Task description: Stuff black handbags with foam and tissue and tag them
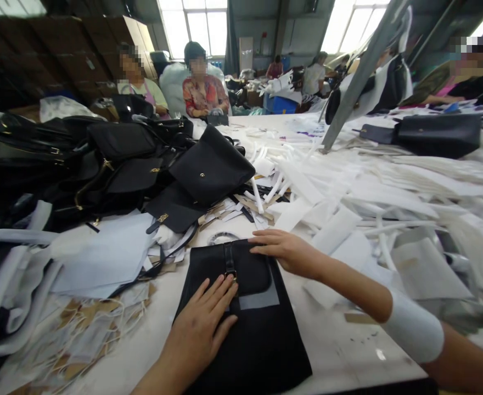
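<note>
A black bag (262, 345) lies flat on the white table in front of me, its flap and a buckled strap (229, 258) toward the far end. My left hand (202, 318) rests on the bag with fingers stretched out, the fingertips beside the buckle. At the bag's far right corner, my right hand (282, 251) lays its extended fingers on the flap's edge. A pale grey strip (260, 299) shows on the bag just below the flap. Beyond the far edge sits a ring-shaped clear item (224, 237), partly hidden by the bag.
Black bags (122, 148) are piled at the left, one black bag (212, 167) nearest. White strips and sheets (327, 192) heap across the right. Tags with strings (97, 329) lie at lower left. A slanted metal post (360, 77) rises at right. Several people (204, 93) sit beyond the table.
</note>
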{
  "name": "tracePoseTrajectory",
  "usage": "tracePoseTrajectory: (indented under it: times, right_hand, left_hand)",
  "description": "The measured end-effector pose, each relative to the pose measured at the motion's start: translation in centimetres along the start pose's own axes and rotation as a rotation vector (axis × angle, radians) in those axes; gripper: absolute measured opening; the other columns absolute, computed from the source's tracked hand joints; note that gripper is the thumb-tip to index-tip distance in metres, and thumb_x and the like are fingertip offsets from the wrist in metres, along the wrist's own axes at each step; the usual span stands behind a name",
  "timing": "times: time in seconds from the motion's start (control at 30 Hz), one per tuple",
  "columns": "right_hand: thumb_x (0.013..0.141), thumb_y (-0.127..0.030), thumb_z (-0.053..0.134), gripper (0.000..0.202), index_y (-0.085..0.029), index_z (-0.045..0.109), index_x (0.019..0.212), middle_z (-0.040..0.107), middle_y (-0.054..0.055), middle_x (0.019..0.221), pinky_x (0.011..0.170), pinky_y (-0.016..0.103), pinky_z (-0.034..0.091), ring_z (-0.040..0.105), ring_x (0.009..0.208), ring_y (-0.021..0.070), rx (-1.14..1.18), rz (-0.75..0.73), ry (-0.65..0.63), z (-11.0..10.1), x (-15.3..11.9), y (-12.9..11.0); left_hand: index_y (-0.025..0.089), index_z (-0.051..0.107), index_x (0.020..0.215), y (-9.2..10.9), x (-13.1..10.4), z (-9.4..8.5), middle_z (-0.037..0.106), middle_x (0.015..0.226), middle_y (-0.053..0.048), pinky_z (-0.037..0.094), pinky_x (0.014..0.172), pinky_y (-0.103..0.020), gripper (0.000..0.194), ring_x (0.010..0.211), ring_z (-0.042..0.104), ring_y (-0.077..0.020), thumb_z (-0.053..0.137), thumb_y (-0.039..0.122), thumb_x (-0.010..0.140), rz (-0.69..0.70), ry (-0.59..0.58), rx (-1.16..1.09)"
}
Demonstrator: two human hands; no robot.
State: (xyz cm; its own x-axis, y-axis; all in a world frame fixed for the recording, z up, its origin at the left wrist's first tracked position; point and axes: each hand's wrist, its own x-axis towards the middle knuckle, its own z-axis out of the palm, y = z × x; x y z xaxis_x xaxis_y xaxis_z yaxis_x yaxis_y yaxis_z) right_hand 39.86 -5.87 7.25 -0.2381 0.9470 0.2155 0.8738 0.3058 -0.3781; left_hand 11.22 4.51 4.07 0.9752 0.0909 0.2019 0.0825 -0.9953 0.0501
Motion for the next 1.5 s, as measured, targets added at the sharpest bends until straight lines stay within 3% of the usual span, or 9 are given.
tracePoseTrajectory:
  times: [0.17, 0.23, 0.33, 0.43, 0.6, 0.83, 1.1, 1.33, 1.5]
  right_hand:
    - [0.086, 0.001, 0.041, 0.059, -0.025, 0.057, 0.137, 0.053, 0.006, 0.146, 0.117, 0.051, 0.034, 0.039, 0.141, 0.0238, -0.020, 0.169, 0.142, 4.2, -4.9, -6.2]
    - [0.092, -0.006, 0.042, 0.053, -0.026, 0.053, 0.140, 0.049, 0.007, 0.149, 0.117, 0.053, 0.033, 0.036, 0.143, 0.0249, -0.003, 0.357, 0.357, 6.0, -6.8, -8.1]
    - [0.097, -0.026, 0.048, 0.048, -0.024, 0.047, 0.145, 0.050, 0.012, 0.147, 0.111, 0.051, 0.043, 0.049, 0.134, 0.0273, 0.250, 0.687, 0.577, 8.2, -9.3, -10.2]
    - [0.094, -0.043, 0.055, 0.064, -0.018, 0.038, 0.150, 0.057, 0.018, 0.140, 0.104, 0.048, 0.049, 0.059, 0.125, 0.0291, 0.664, 0.890, 0.535, 9.3, -10.9, -11.7]
    - [0.090, -0.056, 0.060, 0.084, -0.015, 0.027, 0.154, 0.051, 0.022, 0.143, 0.112, 0.048, 0.038, 0.048, 0.134, 0.0281, 0.971, 1.035, 0.531, 8.5, -10.8, -13.3]
    - [0.083, -0.052, 0.070, 0.086, -0.017, 0.032, 0.153, 0.059, 0.023, 0.135, 0.107, 0.053, 0.043, 0.054, 0.128, 0.0317, 0.900, 1.053, 0.603, 9.1, -10.2, -13.5]
    - [0.088, -0.051, 0.063, 0.086, -0.016, 0.022, 0.156, 0.054, 0.023, 0.141, 0.108, 0.049, 0.044, 0.051, 0.132, 0.0297, 0.937, 0.981, 0.571, 9.8, -10.8, -13.3]
    - [0.089, -0.032, 0.062, 0.062, -0.024, 0.043, 0.148, 0.035, 0.012, 0.157, 0.115, 0.055, 0.034, 0.030, 0.145, 0.0327, 0.045, 0.705, 0.596, 9.5, -9.5, -13.8]
    - [0.092, -0.021, 0.058, 0.048, -0.021, 0.054, 0.139, 0.042, 0.010, 0.153, 0.115, 0.053, 0.038, 0.026, 0.147, 0.0306, -0.145, 0.428, 0.481, 9.8, -7.8, -13.8]
  left_hand:
    - [0.016, 0.040, 0.147, 0.7, 0.2, 0.6, 0.045, 0.151, -0.012, 0.045, 0.109, -0.051, 0.053, 0.137, 0.046, -0.0265, 0.051, 0.025, 0.096, -0.016, 0.000, 0.021]
    - [0.016, 0.041, 0.146, 1.1, 0.1, 0.8, 0.043, 0.152, -0.013, 0.044, 0.109, -0.052, 0.052, 0.138, 0.045, -0.0274, 0.052, 0.022, 0.095, -0.046, 0.016, 0.013]
    - [0.018, 0.045, 0.143, 1.6, -0.2, 0.9, 0.033, 0.157, -0.017, 0.042, 0.110, -0.053, 0.052, 0.142, 0.038, -0.0315, 0.055, 0.021, 0.092, -0.122, 0.053, -0.013]
    - [0.020, 0.047, 0.141, 1.8, -0.4, 0.7, 0.036, 0.156, -0.017, 0.041, 0.111, -0.053, 0.050, 0.143, 0.035, -0.0326, 0.056, 0.023, 0.092, -0.168, 0.062, -0.071]
    - [0.020, 0.050, 0.138, 1.6, -0.1, -0.7, 0.042, 0.153, -0.017, 0.038, 0.113, -0.053, 0.055, 0.141, 0.039, -0.0325, 0.060, 0.042, 0.090, -0.199, 0.015, -0.174]
    - [0.018, 0.051, 0.138, 2.0, 0.5, -2.8, 0.046, 0.149, -0.019, 0.042, 0.110, -0.050, 0.060, 0.135, 0.047, -0.0338, 0.065, 0.040, 0.084, -0.203, -0.066, -0.151]
    - [0.016, 0.047, 0.143, 1.3, 0.3, -2.5, 0.042, 0.151, -0.023, 0.041, 0.110, -0.051, 0.067, 0.138, 0.044, -0.0354, 0.069, 0.041, 0.084, -0.119, -0.118, -0.104]
    - [0.018, 0.043, 0.144, -0.6, 0.5, -2.5, 0.045, 0.148, -0.022, 0.045, 0.108, -0.043, 0.059, 0.135, 0.047, -0.0315, 0.065, 0.022, 0.089, 0.065, -0.157, -0.015]
    - [0.017, 0.044, 0.140, -0.8, 0.4, -2.1, 0.046, 0.148, -0.021, 0.044, 0.109, -0.042, 0.055, 0.133, 0.050, -0.0304, 0.064, 0.017, 0.089, 0.138, -0.108, 0.065]
